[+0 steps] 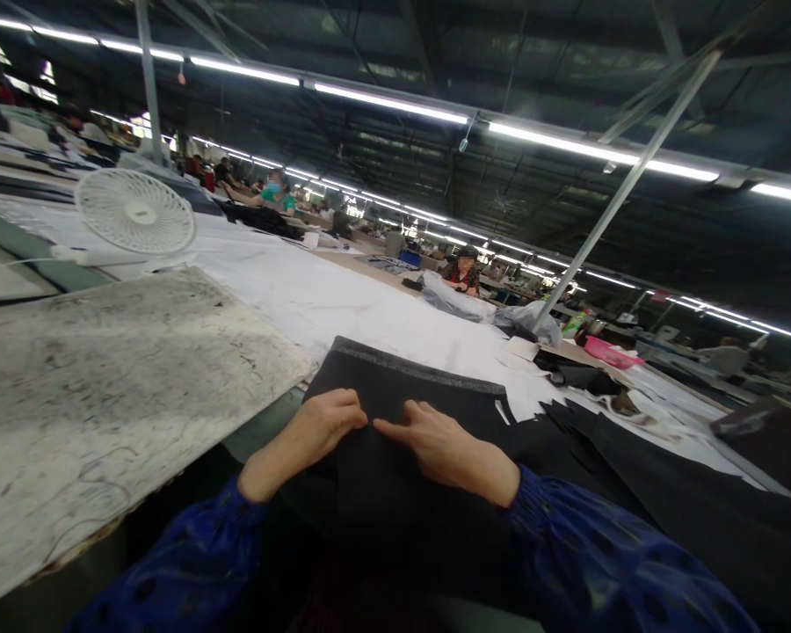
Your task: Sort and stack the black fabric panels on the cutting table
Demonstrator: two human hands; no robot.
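Note:
A dark black fabric piece (395, 492) hangs over the near table edge towards my body, with a grey speckled strip (428, 369) along its far edge. My left hand (326, 431) is closed at the left part of this fabric, thumb and fingertips pinched together on it. Close beside it, my right hand (439, 444) rests on the same fabric. One digit of that hand stretches towards my left hand, apart from the bent fingers. A small white slip (502, 411) lies near the fabric's right corner.
A stained pale board (125, 378) lies at left, a white fan (135, 211) behind it. More black fabric pieces (685, 483) spread to the right. White sheeting (369, 308) covers the long table. A pink basin (612, 353) and a slanting pole (626, 189) stand right. A person (462, 271) works across the table.

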